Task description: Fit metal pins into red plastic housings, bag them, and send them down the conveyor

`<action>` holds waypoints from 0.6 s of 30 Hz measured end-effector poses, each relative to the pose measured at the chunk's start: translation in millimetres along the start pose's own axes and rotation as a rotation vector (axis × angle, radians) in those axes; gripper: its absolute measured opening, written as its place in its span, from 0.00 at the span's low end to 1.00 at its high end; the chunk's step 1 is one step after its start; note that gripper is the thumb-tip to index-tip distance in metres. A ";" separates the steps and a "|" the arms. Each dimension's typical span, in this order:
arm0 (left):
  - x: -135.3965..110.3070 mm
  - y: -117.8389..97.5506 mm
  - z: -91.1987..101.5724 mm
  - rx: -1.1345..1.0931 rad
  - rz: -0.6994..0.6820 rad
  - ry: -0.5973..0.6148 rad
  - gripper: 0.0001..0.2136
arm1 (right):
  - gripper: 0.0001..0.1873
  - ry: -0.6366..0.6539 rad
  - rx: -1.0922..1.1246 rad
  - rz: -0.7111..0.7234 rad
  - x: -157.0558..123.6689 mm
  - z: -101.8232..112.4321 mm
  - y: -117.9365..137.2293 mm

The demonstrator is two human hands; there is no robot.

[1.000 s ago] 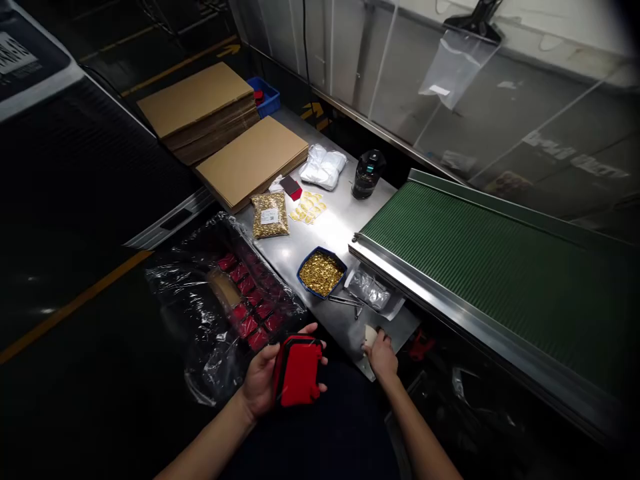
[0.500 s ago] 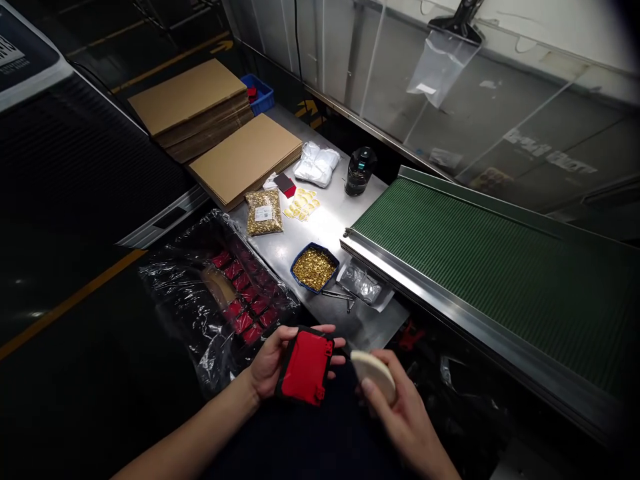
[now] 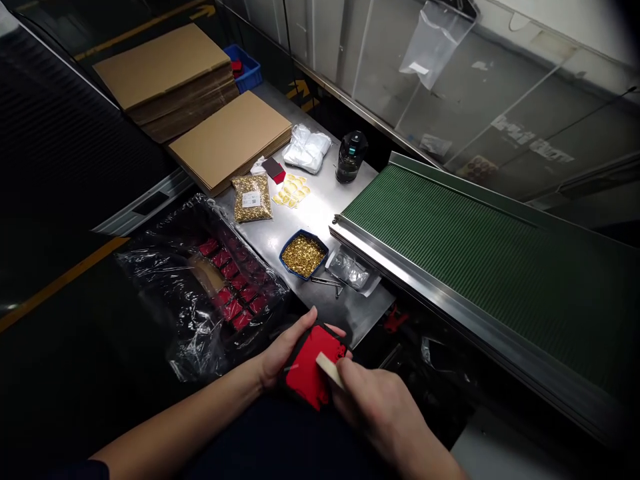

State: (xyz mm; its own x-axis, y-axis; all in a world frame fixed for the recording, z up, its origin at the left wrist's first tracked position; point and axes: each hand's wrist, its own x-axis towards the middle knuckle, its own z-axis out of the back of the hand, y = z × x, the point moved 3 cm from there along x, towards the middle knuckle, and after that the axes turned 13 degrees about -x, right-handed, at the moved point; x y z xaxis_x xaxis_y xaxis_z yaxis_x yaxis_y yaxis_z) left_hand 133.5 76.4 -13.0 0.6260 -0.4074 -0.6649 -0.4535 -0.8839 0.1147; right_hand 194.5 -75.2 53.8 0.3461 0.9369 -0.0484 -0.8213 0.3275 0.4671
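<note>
1. Left hand (image 3: 281, 348) grips a red plastic piece (image 3: 311, 363) with a black edge, thumb lying along its upper rim and fingers curled under it.
2. Right hand (image 3: 374, 408) pinches a pale flat pad (image 3: 329, 369) between thumb and fingers; the pad's edge touches the red face of the piece.
3. Both hands and the red plastic piece are low in the view, just off the near corner of the steel table (image 3: 320, 217), not resting on it.
4. Left of the hands lies a crinkled clear plastic bag (image 3: 165, 280), with rows of small red parts (image 3: 233, 293) showing through it.
5. On the table near the hands stands a blue tray (image 3: 289, 244) filled with small gold-coloured parts, and just beside it lie a small clear packet (image 3: 350, 270) and thin metal tweezers (image 3: 327, 282).
6. Farther up the table are a sealed bag of gold parts (image 3: 253, 198), a sheet of yellow stickers (image 3: 293, 190), a white wrapped bundle (image 3: 307, 147) and a dark jar (image 3: 350, 155).
7. A green conveyor belt (image 3: 475, 253) with a metal rim runs along the right of the table, touching its edge.
8. 2 stacks of flat cardboard (image 3: 230, 137) sit at the far left, with a blue bin (image 3: 243, 67) behind them.
9. A clear bag (image 3: 433, 40) hangs on the panel wall above the belt.
</note>
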 end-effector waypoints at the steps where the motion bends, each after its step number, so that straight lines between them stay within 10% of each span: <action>1: 0.7 0.3 0.3 0.008 0.017 0.010 0.33 | 0.04 0.025 0.014 0.000 0.7 0.5 0.0; 18: -0.6 -3.7 7.2 0.034 0.032 0.005 0.33 | 0.07 0.272 0.095 0.069 14.8 4.5 5.1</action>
State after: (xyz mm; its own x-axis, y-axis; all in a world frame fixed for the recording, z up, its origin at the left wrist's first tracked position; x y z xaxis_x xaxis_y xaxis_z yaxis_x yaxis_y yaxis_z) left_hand 130.2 81.6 -18.3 0.6141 -0.4362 -0.6578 -0.4943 -0.8623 0.1103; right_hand 197.4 -60.2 59.4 0.1461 0.9590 -0.2428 -0.7881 0.2612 0.5575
